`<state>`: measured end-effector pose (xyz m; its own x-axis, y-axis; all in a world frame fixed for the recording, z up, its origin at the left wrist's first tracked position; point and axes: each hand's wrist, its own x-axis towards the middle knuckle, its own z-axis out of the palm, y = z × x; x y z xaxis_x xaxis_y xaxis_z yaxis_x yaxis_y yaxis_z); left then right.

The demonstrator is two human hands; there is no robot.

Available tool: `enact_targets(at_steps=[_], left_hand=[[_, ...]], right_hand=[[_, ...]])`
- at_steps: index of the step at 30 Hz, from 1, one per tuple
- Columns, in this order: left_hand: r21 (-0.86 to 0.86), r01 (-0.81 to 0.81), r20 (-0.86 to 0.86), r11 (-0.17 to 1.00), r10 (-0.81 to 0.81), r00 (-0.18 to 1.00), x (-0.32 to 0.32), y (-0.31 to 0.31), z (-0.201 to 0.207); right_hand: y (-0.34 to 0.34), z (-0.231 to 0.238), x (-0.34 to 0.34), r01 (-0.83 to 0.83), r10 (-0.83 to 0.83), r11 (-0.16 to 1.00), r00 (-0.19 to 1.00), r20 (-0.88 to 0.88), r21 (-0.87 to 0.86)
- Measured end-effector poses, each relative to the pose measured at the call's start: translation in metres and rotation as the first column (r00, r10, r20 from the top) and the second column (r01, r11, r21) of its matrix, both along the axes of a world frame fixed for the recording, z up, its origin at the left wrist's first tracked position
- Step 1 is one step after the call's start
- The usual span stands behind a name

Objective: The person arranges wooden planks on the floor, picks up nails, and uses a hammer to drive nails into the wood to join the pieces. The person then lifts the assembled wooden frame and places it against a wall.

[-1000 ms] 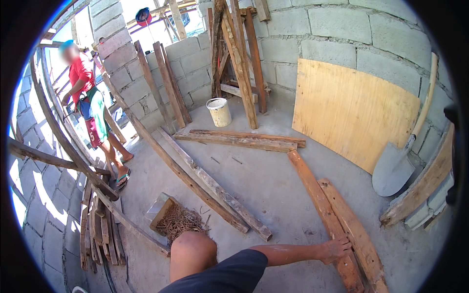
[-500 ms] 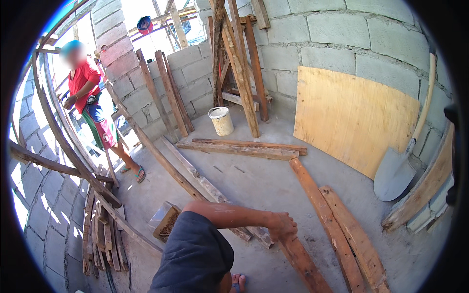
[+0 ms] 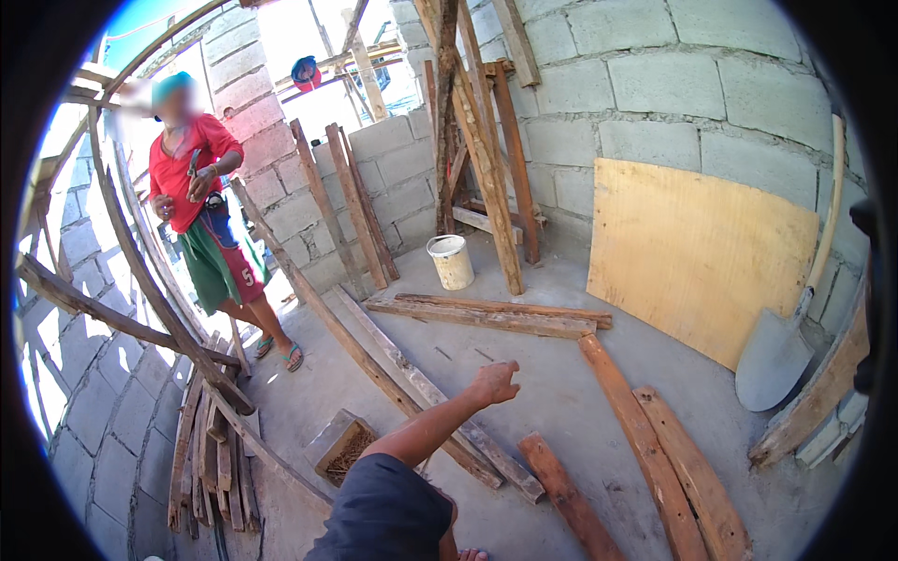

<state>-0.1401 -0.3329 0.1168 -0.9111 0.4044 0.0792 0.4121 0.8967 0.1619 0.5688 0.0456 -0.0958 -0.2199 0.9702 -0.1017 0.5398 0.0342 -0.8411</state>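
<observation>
My left hand [image 3: 493, 383] is in the air above the concrete floor, holding nothing, its fingers apart and partly bent. The forearm reaches from the lower left across a long weathered timber [image 3: 468, 435]. Nearest on the right lies a short reddish-brown plank [image 3: 566, 496], apart from the hand. Left of the forearm stands a small open box [image 3: 341, 444] with what look like nails in it. My right hand is out of the picture. Dark cloth of my clothing [image 3: 383, 510] fills the lower middle.
A co-worker in a red shirt [image 3: 192, 154] stands at left, holding a dark tool. Two planks [image 3: 645, 449] lie at right, near a shovel [image 3: 772, 360] and plywood sheet [image 3: 702, 252]. A white bucket [image 3: 452, 266] stands behind crossing timbers [image 3: 496, 323]; stacked wood [image 3: 213, 458] lies left.
My left hand has let go of the short reddish-brown plank and lifted away, forward and left. The co-worker has turned toward me with hands raised. The view has shifted slightly.
</observation>
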Motion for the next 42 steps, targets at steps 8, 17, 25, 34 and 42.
enact_targets(at_steps=[8,17,25,34,42], left_hand=[[-0.192,0.533,0.558,0.824,-0.355,0.75,0.092,-0.024,-0.062],[-0.096,0.506,0.677,0.857,-0.316,0.665,0.076,-0.045,-0.078],[-0.072,0.494,0.637,0.867,-0.341,0.691,0.076,-0.048,-0.093],[-0.146,0.561,0.577,0.814,-0.391,0.717,0.079,-0.042,-0.107],[-0.197,0.526,0.598,0.828,-0.324,0.734,0.076,-0.03,-0.123]], right_hand=[[0.011,-0.013,-0.026,0.028,-0.026,0.999,0.998,0.05,-0.031],[0.006,-0.002,-0.054,-0.078,0.116,0.966,0.983,0.143,-0.246],[-0.032,0.042,-0.099,0.114,-0.068,0.966,0.979,0.194,-0.234],[-0.081,0.068,-0.137,-0.335,0.006,0.827,0.81,-0.587,-0.452],[-0.165,0.055,-0.077,-0.384,0.31,0.908,0.886,-0.345,-0.168]])
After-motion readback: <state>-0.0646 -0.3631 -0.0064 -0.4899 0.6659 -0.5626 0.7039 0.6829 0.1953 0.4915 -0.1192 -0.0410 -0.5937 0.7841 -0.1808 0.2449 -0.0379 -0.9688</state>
